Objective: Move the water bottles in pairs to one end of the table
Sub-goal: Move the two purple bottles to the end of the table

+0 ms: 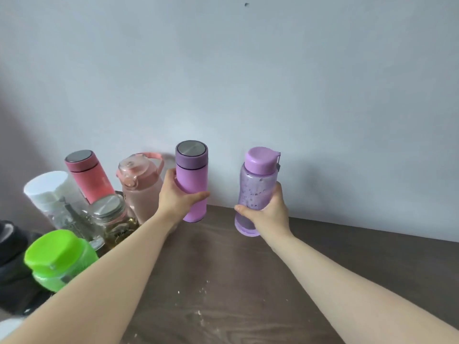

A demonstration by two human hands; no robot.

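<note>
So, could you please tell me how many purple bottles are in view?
2: a matte purple flask gripped in the left hand, and a translucent purple bottle gripped in the right hand. Others may hide in the left cluster.

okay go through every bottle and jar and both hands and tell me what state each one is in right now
Left hand: gripping the purple flask.
Purple flask: upright, capped, held.
Right hand: gripping the clear purple bottle.
Clear purple bottle: upright, lid shut, held.
Red flask: standing, capped.
Pink bottle: standing, lid shut.
White-lidded bottle: standing, closed.
Glass jar: standing, metal lid on.
Green bottle: closed.
</note>
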